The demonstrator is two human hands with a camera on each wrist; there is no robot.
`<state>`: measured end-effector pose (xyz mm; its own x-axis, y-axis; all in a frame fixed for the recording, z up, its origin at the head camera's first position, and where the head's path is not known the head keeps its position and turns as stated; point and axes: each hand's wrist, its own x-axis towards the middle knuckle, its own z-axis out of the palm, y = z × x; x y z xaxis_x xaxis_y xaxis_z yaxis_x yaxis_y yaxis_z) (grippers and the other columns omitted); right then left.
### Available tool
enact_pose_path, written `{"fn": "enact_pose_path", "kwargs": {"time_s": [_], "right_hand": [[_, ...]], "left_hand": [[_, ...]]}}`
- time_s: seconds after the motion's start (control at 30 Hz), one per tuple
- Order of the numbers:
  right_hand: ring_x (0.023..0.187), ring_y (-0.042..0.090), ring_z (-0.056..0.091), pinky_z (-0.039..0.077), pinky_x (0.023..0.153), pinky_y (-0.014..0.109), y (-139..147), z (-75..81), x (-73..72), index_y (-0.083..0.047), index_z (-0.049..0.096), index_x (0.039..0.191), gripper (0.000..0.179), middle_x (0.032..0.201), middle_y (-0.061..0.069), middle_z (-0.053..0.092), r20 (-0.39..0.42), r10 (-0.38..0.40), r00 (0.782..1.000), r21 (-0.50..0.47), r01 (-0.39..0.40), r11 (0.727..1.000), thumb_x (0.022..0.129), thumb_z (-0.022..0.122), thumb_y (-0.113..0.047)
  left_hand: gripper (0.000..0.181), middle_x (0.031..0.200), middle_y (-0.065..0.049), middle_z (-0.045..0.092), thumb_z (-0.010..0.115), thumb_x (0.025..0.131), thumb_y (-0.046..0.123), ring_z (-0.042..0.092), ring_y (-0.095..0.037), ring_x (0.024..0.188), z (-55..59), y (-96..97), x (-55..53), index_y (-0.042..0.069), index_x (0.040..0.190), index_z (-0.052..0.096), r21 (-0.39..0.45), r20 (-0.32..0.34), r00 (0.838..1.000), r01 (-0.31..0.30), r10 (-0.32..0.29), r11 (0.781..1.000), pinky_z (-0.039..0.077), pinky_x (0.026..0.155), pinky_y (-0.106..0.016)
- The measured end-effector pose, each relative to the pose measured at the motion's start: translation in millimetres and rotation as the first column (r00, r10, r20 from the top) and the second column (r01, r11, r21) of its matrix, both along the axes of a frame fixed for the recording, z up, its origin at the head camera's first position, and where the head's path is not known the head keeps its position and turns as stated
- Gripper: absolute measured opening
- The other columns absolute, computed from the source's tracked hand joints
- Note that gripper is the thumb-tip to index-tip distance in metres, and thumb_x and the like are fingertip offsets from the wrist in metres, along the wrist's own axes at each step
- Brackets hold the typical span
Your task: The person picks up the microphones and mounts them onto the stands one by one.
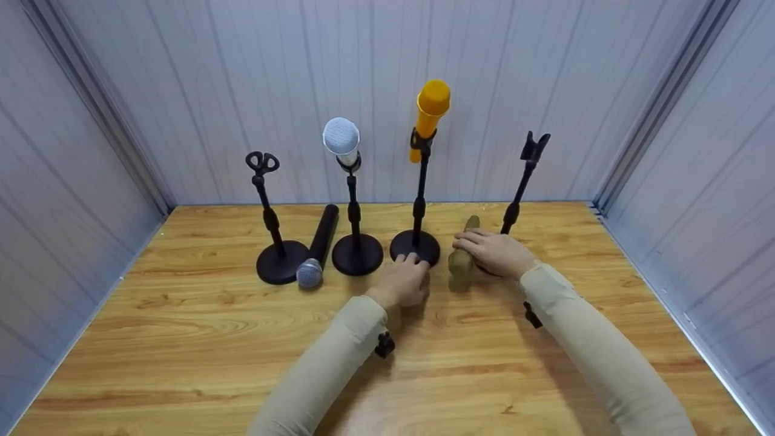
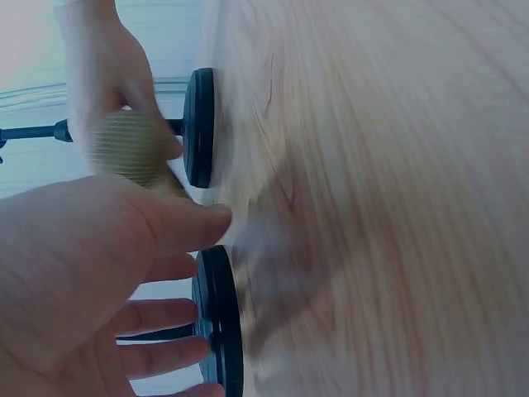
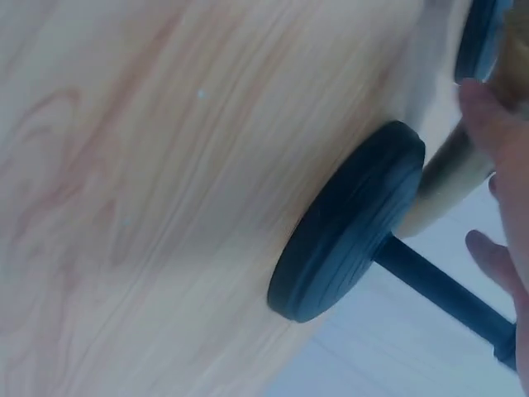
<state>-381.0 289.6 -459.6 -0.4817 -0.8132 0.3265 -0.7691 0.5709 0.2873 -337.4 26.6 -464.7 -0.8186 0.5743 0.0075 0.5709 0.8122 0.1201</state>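
Note:
My right hand (image 1: pixel 499 253) grips a gold microphone (image 1: pixel 460 264) from above, its round head towards me. In the left wrist view the right thumb curls beside the ridged gold head (image 2: pixel 131 149). Right by that hand is a black stand (image 1: pixel 513 212) with an unfilled clip; its round base (image 3: pixel 351 223) shows in the right wrist view. My left hand (image 1: pixel 401 283) holds nothing, its fingers loosely extended at the front of the round base (image 1: pixel 431 245) of the middle-right stand. A yellow microphone (image 1: pixel 433 100) sits in that stand's clip.
Further left, a white microphone (image 1: pixel 341 137) is clipped in another stand. A black microphone (image 1: pixel 323 233) with a silver head lies beside the leftmost stand (image 1: pixel 270 221), whose clip holds nothing. Ribbed pale walls (image 1: pixel 387 36) enclose the wooden table (image 1: pixel 212 339) at the back and sides.

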Motion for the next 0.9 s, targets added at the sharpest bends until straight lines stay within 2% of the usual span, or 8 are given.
{"fn": "enact_pose_path", "kwargs": {"time_s": [0.13,0.27,0.43,0.53,0.6,0.73,0.8,0.9], "right_hand": [[0.121,0.036,0.06,0.052,0.096,0.048,11,12.5,5.8,0.0,0.058,0.135,0.046,0.132,0.018,0.062,0.11,0.017,0.994,-0.202,0.006,0.979,0.091,0.072,0.003],[0.122,0.038,0.059,0.048,0.1,0.053,21,30.8,17.1,0.002,0.054,0.136,0.052,0.132,0.021,0.061,0.189,0.067,0.98,-0.416,0.018,0.909,0.089,0.075,0.005],[0.112,0.028,0.064,0.051,0.095,0.044,30,52.7,36.8,-0.001,0.054,0.133,0.048,0.122,0.011,0.065,0.189,0.114,0.975,-0.546,0.008,0.837,0.09,0.074,0.004],[0.105,0.022,0.065,0.05,0.095,0.034,37,59.7,46.4,-0.005,0.058,0.128,0.038,0.115,0.004,0.068,0.233,0.153,0.96,-0.59,0.015,0.807,0.093,0.07,0.004],[0.105,0.023,0.065,0.049,0.098,0.029,42,62.3,52.5,-0.005,0.058,0.126,0.034,0.115,0.004,0.067,0.302,0.163,0.939,-0.63,0.067,0.774,0.095,0.066,0.006],[0.115,0.028,0.062,0.051,0.1,0.04,52,67.8,65.4,-0.002,0.051,0.133,0.035,0.122,0.012,0.062,0.427,0.119,0.896,-0.682,0.233,0.693,0.099,0.061,0.003],[0.119,0.031,0.06,0.051,0.097,0.047,58,69.8,70.4,-0.001,0.047,0.137,0.039,0.125,0.015,0.058,0.461,0.091,0.883,-0.692,0.293,0.659,0.101,0.06,0.0],[0.123,0.035,0.057,0.053,0.093,0.051,67,70.1,75.5,-0.002,0.042,0.144,0.044,0.13,0.015,0.055,0.498,0.072,0.864,-0.684,0.341,0.645,0.103,0.058,-0.004]], "left_hand": [[0.029,0.129,-0.015,0.058,0.058,0.102,0.025,0.058,-0.034,0.111,2.8,0.8,-2.9,0.009,0.125,0.065,0.062,-0.036,0.999,0.022,-0.02,0.998,0.053,0.089,-0.048],[0.029,0.125,-0.014,0.06,0.056,0.103,0.023,0.06,-0.033,0.107,6.1,6.0,-3.3,0.009,0.127,0.064,0.095,-0.051,0.998,0.036,-0.031,0.995,0.053,0.088,-0.044],[0.035,0.129,-0.015,0.06,0.056,0.103,0.021,0.061,-0.032,0.111,7.8,16.4,-4.0,0.007,0.135,0.06,0.162,-0.051,0.997,0.066,-0.058,0.985,0.051,0.095,-0.041],[0.04,0.135,-0.015,0.058,0.056,0.103,0.023,0.06,-0.031,0.118,8.2,25.6,-7.3,0.007,0.14,0.057,0.213,-0.011,0.998,0.066,-0.065,0.975,0.049,0.1,-0.04],[0.043,0.138,-0.014,0.056,0.057,0.104,0.025,0.059,-0.029,0.12,8.5,33.3,-10.1,0.007,0.143,0.055,0.247,0.034,0.997,0.06,-0.07,0.967,0.048,0.101,-0.04],[0.048,0.142,-0.013,0.054,0.059,0.104,0.028,0.059,-0.027,0.122,8.0,52.1,-16.1,0.009,0.147,0.05,0.315,0.125,0.988,0.048,-0.092,0.948,0.048,0.101,-0.041],[0.049,0.143,-0.012,0.053,0.06,0.104,0.027,0.058,-0.025,0.123,6.8,62.1,-19.5,0.008,0.148,0.048,0.37,0.162,0.98,0.049,-0.116,0.928,0.048,0.102,-0.039],[0.054,0.147,-0.011,0.051,0.06,0.104,0.026,0.055,-0.024,0.127,4.2,76.7,-25.8,0.007,0.151,0.044,0.478,0.212,0.964,0.041,-0.161,0.877,0.047,0.102,-0.037]]}}
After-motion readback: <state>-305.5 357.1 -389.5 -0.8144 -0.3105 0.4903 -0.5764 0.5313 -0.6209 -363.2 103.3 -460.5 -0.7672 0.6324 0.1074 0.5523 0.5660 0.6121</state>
